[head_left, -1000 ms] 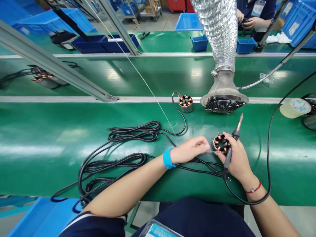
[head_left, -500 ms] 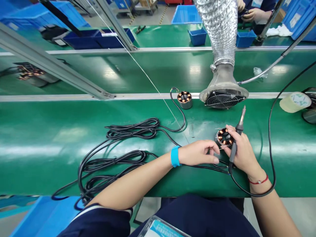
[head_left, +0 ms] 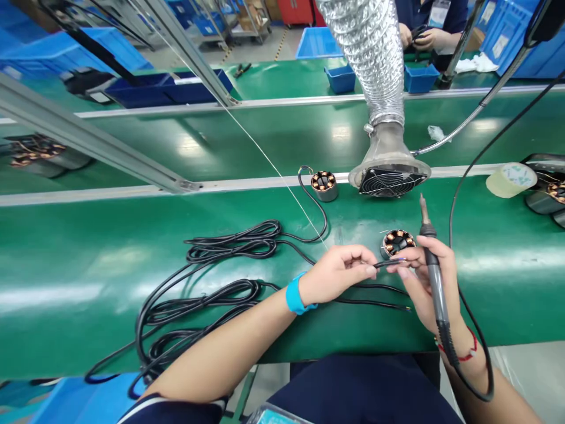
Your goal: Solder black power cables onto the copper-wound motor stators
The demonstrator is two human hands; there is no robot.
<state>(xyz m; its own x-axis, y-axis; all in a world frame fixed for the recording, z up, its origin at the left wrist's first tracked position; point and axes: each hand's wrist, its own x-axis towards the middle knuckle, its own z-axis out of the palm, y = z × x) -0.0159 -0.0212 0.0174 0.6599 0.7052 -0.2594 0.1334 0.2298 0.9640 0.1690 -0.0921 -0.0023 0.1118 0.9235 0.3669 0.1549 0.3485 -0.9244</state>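
Observation:
My left hand (head_left: 342, 274) pinches a black cable (head_left: 387, 263) close to its stripped end, where thin coloured wires show. In my right hand (head_left: 419, 295) a soldering iron (head_left: 435, 282) lies between thumb and fingers, its tip pointing away from me. The right fingertips touch the cable's wire end. Just beyond them a motor stator (head_left: 388, 240) with copper windings sits on the green bench, thin leads sticking out at its side. Two more black cable ends (head_left: 384, 304) lie below my hands.
Coiled black cables (head_left: 238, 241) spread across the bench at left. A second stator (head_left: 324, 187), wired to a cable, stands near the back rail. A fume extractor (head_left: 391, 176) hangs above the bench. Solder wire runs down diagonally. A tape roll (head_left: 512, 179) and more stators are at right. A co-worker's hands (head_left: 426, 38) are opposite.
My right hand has let go of the stator and come to the cable end, still with the soldering iron. My left hand has taken hold of the cable and lifted its end.

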